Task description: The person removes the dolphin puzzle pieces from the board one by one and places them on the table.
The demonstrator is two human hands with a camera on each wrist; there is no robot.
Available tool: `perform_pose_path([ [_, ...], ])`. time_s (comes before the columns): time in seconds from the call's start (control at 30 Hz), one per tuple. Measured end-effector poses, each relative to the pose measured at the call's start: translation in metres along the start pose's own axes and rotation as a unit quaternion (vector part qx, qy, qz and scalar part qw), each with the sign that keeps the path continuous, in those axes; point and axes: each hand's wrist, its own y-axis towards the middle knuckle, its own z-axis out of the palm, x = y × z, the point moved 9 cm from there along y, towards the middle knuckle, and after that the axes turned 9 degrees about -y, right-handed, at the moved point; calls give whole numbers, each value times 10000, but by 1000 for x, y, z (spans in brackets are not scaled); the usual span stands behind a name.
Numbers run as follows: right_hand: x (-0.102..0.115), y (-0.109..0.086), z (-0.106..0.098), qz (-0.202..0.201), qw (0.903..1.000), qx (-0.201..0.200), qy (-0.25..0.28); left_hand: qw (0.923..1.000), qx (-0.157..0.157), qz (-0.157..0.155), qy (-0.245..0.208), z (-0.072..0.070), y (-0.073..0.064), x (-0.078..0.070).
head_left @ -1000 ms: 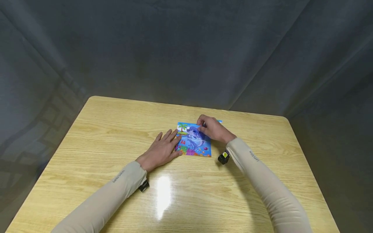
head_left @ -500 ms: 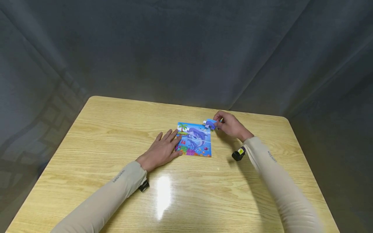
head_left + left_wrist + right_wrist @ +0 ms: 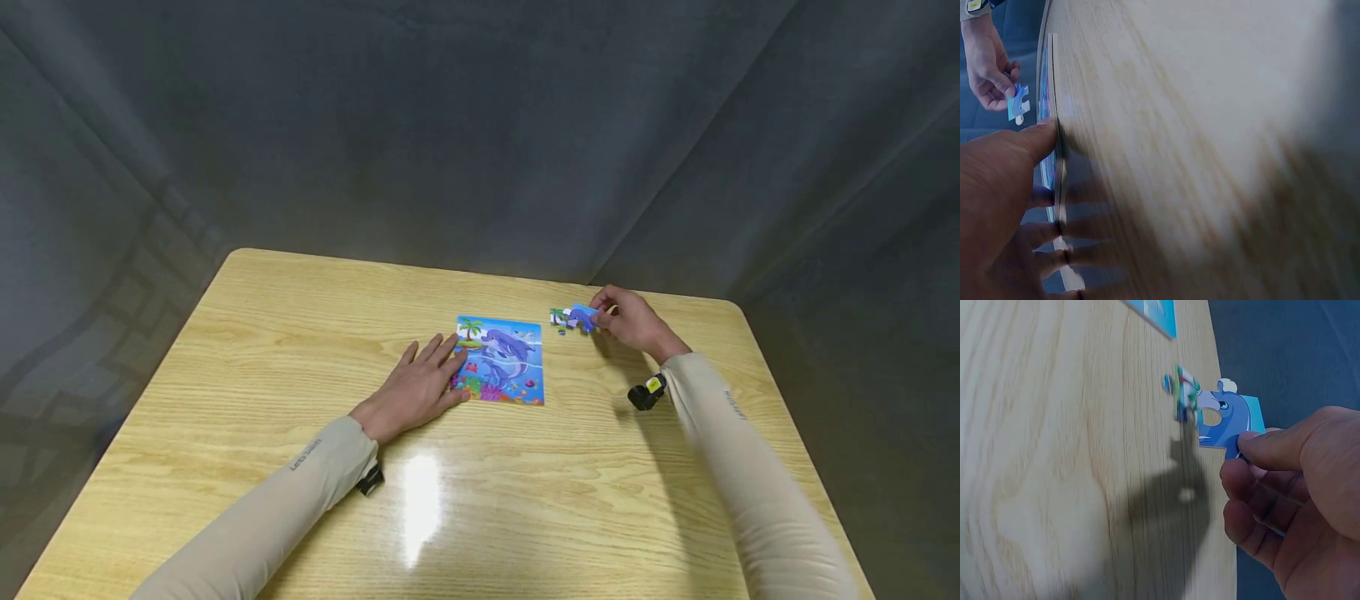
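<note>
A square picture board (image 3: 517,392) with dolphins, a palm tree and coral lies on the table. My left hand (image 3: 412,390) rests on its left edge, fingers spread and fairly straight. In the left wrist view, the thumb (image 3: 1041,140) touches the board's rim. To the right of the board, my right hand (image 3: 633,323) pinches a jigsaw piece (image 3: 1232,419) showing a dolphin's head, between thumb and fingers. It is held close to a smaller-looking palm tree piece (image 3: 557,317), which lies on the table beyond the board's upper right corner.
The wooden table (image 3: 300,317) has rounded back corners, and dark grey curtains (image 3: 480,150) hang behind and at the sides. A bright light reflection shows on the tabletop in front of the board. Each wrist wears a small black camera (image 3: 647,392).
My right hand has moved right from over the board, carrying the dolphin piece to the palm tree piece, which has come into fuller view. The left hand has stayed still.
</note>
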Motion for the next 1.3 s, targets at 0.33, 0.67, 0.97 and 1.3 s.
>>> perform_pose_path([
  [0.33, -20, -1, -4, 65, 9998, -33, -172, 10000, 16, 1, 23, 2, 1, 0],
  [0.67, -32, 3, -5, 71, 9990, -117, -421, 10000, 7, 16, 18, 3, 1, -1],
  [0.97, -37, 6, -1, 169, 9959, -203, -864, 9999, 66, 5, 83, 6, 2, -1],
  [1.3, -35, 13, 7, 345, 9939, -102, -1046, 9999, 61, 0, 106, 6, 2, 0],
])
